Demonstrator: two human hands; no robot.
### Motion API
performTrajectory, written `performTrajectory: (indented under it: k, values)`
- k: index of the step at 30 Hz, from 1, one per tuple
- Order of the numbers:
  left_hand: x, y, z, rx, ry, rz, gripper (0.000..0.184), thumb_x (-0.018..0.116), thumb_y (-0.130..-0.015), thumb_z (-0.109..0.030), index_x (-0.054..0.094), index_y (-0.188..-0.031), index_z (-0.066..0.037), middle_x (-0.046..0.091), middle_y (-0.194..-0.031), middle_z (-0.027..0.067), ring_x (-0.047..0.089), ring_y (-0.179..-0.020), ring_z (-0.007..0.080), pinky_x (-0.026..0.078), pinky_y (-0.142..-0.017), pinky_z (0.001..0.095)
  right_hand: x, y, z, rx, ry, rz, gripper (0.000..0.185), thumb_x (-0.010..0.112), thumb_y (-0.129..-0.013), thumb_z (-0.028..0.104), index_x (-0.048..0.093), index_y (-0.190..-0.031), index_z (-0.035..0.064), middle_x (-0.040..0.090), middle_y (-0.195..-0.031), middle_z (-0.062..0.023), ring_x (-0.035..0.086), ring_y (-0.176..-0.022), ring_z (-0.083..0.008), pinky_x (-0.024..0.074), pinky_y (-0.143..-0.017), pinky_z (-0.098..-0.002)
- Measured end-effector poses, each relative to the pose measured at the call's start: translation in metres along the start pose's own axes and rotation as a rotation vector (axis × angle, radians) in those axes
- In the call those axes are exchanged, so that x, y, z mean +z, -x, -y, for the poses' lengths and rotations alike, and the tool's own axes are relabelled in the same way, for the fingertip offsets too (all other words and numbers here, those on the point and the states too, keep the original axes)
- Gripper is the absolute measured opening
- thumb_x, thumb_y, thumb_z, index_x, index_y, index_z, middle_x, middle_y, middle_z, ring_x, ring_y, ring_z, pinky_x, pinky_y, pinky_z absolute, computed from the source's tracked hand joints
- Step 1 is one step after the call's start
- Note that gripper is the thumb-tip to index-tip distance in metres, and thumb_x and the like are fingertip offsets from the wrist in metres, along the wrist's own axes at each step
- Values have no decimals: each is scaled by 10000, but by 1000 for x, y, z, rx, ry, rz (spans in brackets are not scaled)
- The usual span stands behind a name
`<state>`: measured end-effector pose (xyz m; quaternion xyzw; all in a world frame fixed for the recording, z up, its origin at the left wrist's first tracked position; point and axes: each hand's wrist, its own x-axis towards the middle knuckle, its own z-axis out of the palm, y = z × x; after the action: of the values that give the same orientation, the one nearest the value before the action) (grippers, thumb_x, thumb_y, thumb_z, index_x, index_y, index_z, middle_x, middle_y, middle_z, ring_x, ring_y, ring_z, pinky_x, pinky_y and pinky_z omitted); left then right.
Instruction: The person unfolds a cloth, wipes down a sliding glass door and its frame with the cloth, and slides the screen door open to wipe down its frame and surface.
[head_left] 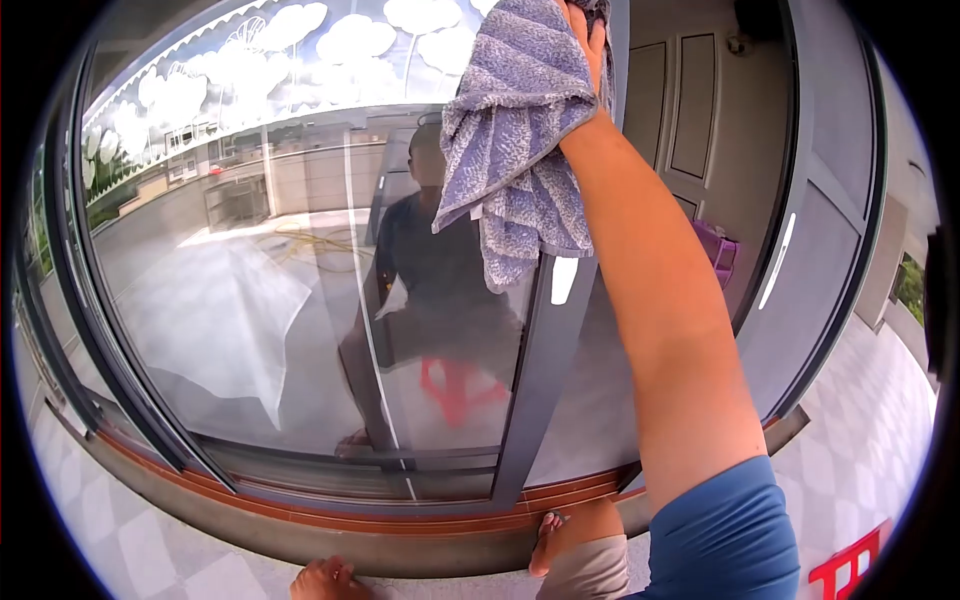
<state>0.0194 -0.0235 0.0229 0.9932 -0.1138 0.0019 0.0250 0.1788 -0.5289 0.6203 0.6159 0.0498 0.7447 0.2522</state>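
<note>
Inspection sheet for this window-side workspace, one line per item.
Surface: glass panel, grey-framed, reflective; white cloud decals along its top.
Job's things: grey-purple towel, bunched above, hanging loose below.
Clutter: red object on the floor at lower right; purple item beyond the doorway.
Grippers: right hand grips the towel, fingers partly hidden; left hand low at the picture's bottom edge, no held item visible.
Cables: nothing seen for certain; yellow loops show in the glass, possibly a hose.
Surroundings: tiled floor, open doorway.
</note>
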Motion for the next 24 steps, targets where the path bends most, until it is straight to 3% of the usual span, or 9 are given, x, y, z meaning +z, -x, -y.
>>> performTrajectory:
  k: [7, 13, 24]
  values:
    - [1, -1, 4, -92, 117, 6, 333, 556, -1047, -471, 713, -1264, -272, 757, -1104, 124, 738, -901, 392, 604, -744, 540, -10, -8, 0, -63, 5, 35, 654, 625, -915, 528, 632, -1424, 118, 518, -1533, -178, 399, -1448, -389, 271, -1224, -611]
    - [-1, 0, 3, 59, 68, -155, 323, 579, -1031, -481, 712, -1254, -289, 738, -1054, 144, 731, -881, 401, 603, -745, 551, -2, -4, 0, -27, -37, 19, 685, 673, -921, 505, 570, -1486, 133, 474, -1570, -170, 358, -1487, -398, 238, -1245, -623]
    - [11, -4, 3, -21, 16, -77, 339, 559, -1036, -510, 717, -1247, -298, 755, -1066, 110, 748, -866, 378, 618, -731, 539, 53, 40, -18, 16, -234, -6, 794, 760, -932, 463, 455, -1600, 161, 394, -1637, -154, 283, -1558, -415, 179, -1284, -644]
